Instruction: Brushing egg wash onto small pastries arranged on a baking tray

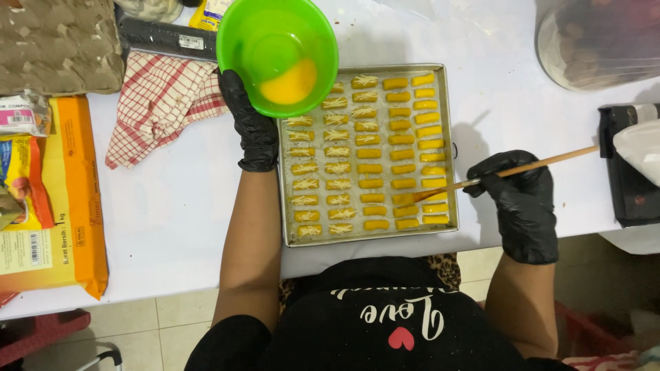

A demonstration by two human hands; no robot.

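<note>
Square metal baking tray (450, 148) w/ rows of small yellow pastry fingers (372, 168) sits mid-desk, right in front of the person; all places below are given relative to this tray. Pieces in its left columns carry pale shredded topping; right columns look plain and glossy yellow. A thin wooden-handled brush (512, 171) comes in from the tray's right side, long axis running roughly left-right and rising a bit to the right, tip resting on a piece in the lower-right rows. Right hand (520, 199), in a black glove, is closed round the brush handle just off the tray's right edge, so it's the nearer hand to the plain pieces. Left hand (253, 127), also black-gloved, is at the tray's upper-left corner w/ its grip closed on a green plastic bowl (276, 51) of yellow liquid, prob. beaten egg, held tilted over that corner. Further left: red-checked cloth (161, 103), then orange and yellow packets (69, 206) at the white desk (172, 227) edge. Far right: a dark device (629, 178), partly cut off.
</note>
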